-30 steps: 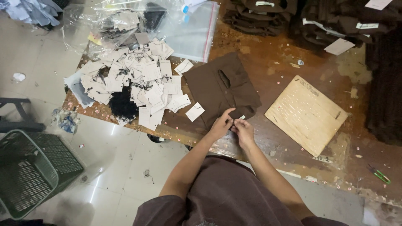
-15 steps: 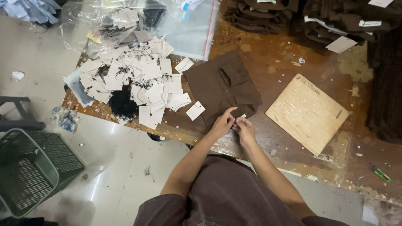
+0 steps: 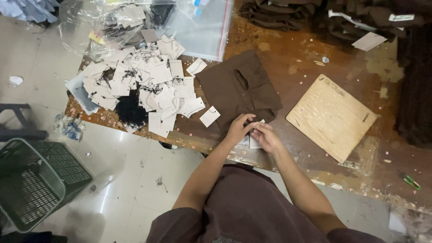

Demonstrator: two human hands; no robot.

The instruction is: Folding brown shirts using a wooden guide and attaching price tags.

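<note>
Worn wooden worktable (image 3: pixel 315 63), seen from above. A folded brown garment (image 3: pixel 238 87) lies at centre: soft, light, limp, probably best gripped at its near edge. There the left hand (image 3: pixel 238 129) and right hand (image 3: pixel 266 136) meet, fingers pinched together on a small white tag (image 3: pixel 254 143), thin and easily creased. A heap of card tags (image 3: pixel 144 85) lies left; a wooden board (image 3: pixel 330 118) right.
</note>
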